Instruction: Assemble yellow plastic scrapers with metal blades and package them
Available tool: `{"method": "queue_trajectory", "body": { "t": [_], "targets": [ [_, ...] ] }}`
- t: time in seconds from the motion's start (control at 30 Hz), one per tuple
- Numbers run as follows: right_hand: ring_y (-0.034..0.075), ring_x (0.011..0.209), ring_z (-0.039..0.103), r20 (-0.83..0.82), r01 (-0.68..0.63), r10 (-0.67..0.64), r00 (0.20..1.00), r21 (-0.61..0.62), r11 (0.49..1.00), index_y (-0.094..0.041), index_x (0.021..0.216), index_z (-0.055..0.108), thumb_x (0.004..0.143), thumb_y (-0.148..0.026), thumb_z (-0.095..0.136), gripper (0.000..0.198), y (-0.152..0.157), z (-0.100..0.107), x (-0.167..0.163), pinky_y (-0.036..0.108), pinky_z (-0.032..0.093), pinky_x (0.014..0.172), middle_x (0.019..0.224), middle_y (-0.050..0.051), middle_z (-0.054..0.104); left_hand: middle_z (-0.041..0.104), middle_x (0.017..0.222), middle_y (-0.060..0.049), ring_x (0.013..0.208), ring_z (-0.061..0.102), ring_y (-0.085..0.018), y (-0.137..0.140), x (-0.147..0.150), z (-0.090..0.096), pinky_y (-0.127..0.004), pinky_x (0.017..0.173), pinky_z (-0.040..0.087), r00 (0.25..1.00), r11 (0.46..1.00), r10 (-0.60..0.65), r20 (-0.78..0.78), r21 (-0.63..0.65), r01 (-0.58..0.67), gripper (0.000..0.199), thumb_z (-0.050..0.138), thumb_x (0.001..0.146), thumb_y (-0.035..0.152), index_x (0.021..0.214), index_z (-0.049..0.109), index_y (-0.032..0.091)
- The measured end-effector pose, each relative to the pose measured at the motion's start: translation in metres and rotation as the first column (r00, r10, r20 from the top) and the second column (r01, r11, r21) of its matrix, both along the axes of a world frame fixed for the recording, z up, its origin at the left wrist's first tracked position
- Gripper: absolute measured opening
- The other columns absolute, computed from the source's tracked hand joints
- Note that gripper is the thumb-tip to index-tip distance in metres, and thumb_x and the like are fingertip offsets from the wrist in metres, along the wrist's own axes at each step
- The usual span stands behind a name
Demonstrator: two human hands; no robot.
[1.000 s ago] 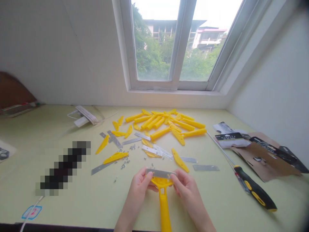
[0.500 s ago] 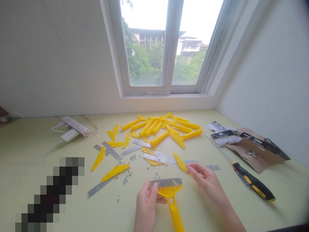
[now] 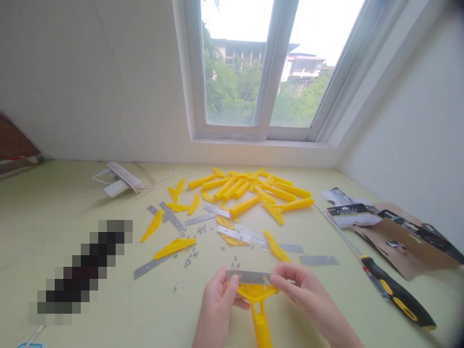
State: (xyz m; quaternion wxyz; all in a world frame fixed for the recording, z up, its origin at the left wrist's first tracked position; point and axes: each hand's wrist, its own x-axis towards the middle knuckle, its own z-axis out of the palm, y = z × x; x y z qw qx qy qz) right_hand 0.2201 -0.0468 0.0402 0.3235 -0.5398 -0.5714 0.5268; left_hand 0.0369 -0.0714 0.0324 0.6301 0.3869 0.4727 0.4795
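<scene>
1. Here we go: L hand (image 3: 219, 297) pinched on one end of the blade (image 3: 252, 277), R hand (image 3: 302, 290) pinched on the other; blade lies across the yellow scraper handle's (image 3: 261, 324) head, front-centre over the tabletop (image 3: 152, 314).
2. Tech. tip, I'd say: blade flat & flush w/ the head, holes lined up, thumbs off the long edges.
3. Mat'ls: blade's thin, smooth grey metal, long rect.; handle's yellow plastic, flared head, slotted neck.
4. Beyond: tiny shiny screws (image 3: 190, 258) scattered, plus tapered yellow plastic plates, e.g. the L-side plate (image 3: 174, 248).
</scene>
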Motion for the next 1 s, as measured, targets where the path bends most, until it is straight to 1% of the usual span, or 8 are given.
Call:
{"method": "queue_trajectory", "body": {
  "t": [0.17,0.3,0.37,0.43,0.53,0.7,0.87,1.0],
  "targets": [
    [0.016,0.070,0.054,0.014,0.002,-0.002,1.000,0.009,1.000,-0.016,0.067,0.063,0.073,-0.048,0.058,0.033,-0.003,-0.002,0.000,0.023,0.041,0.060,0.069,0.002,0.061,0.069,0.083,-0.008,0.072,0.063,-0.019,0.001,0.001,-0.002,-0.025,0.058,0.049,0.999,1.000,0.016,-0.047,-0.007,-0.016,0.024,0.052,0.078,0.037,0.083,0.058,0.014],
    [0.017,0.067,0.056,0.097,0.004,-0.003,0.995,-0.014,1.000,-0.019,0.088,0.066,0.075,-0.053,0.053,0.038,0.005,0.003,0.012,0.022,0.038,0.049,0.078,0.003,0.066,0.069,0.081,-0.008,0.071,0.063,-0.017,0.001,0.002,-0.003,-0.023,0.057,0.048,0.997,0.999,0.051,-0.065,-0.005,-0.052,0.027,0.053,0.078,0.038,0.086,0.062,0.013],
    [0.018,0.070,0.057,0.206,0.075,-0.087,0.975,0.064,0.995,-0.022,0.095,0.064,0.077,-0.054,0.049,0.039,0.014,0.005,0.022,0.024,0.040,0.052,0.084,0.003,0.067,0.069,0.080,-0.008,0.070,0.063,-0.017,0.001,0.001,-0.004,-0.023,0.057,0.048,0.996,0.998,0.054,-0.064,-0.007,-0.055,0.029,0.054,0.077,0.039,0.085,0.062,0.013],
    [0.021,0.078,0.057,0.395,0.139,-0.218,0.892,0.219,0.966,-0.023,0.091,0.065,0.078,-0.052,0.049,0.036,0.023,0.004,0.030,0.028,0.043,0.063,0.088,0.005,0.066,0.069,0.079,-0.008,0.069,0.062,-0.017,0.001,0.001,-0.004,-0.023,0.056,0.048,0.996,0.998,0.060,-0.064,-0.012,-0.061,0.029,0.055,0.076,0.040,0.083,0.063,0.013],
    [0.025,0.086,0.056,0.599,0.078,-0.322,0.733,0.395,0.915,-0.020,0.085,0.065,0.075,-0.047,0.054,0.031,0.032,-0.002,0.031,0.034,0.041,0.075,0.087,0.008,0.064,0.069,0.078,-0.007,0.066,0.062,-0.016,0.001,0.002,-0.002,-0.023,0.056,0.048,0.995,0.997,0.079,-0.061,-0.013,-0.080,0.029,0.055,0.076,0.040,0.081,0.063,0.013],
    [0.026,0.085,0.055,0.705,0.039,-0.389,0.593,0.458,0.888,-0.019,0.075,0.062,0.074,-0.033,0.055,0.016,0.036,-0.014,0.018,0.035,0.040,0.071,0.080,0.008,0.063,0.069,0.075,-0.006,0.062,0.061,-0.015,0.000,0.003,0.001,-0.022,0.055,0.048,0.992,0.994,0.105,-0.075,-0.008,-0.106,0.027,0.056,0.075,0.039,0.078,0.063,0.013],
    [0.023,0.082,0.057,0.647,0.072,-0.346,0.679,0.411,0.909,-0.019,0.075,0.062,0.068,-0.024,0.055,0.011,0.042,-0.016,0.025,0.031,0.040,0.072,0.080,0.006,0.065,0.069,0.076,-0.007,0.065,0.062,-0.016,0.000,0.003,0.001,-0.023,0.056,0.049,0.992,0.995,0.094,-0.081,-0.009,-0.095,0.027,0.056,0.075,0.039,0.078,0.063,0.013],
    [0.023,0.081,0.057,0.644,0.096,-0.311,0.698,0.347,0.933,-0.018,0.076,0.061,0.074,-0.038,0.053,0.022,0.049,-0.010,0.031,0.031,0.041,0.071,0.082,0.007,0.064,0.069,0.077,-0.007,0.066,0.062,-0.017,0.000,0.002,-0.001,-0.025,0.056,0.049,0.994,0.997,0.071,-0.088,0.001,-0.071,0.027,0.055,0.076,0.038,0.080,0.063,0.013]
  ]
}}
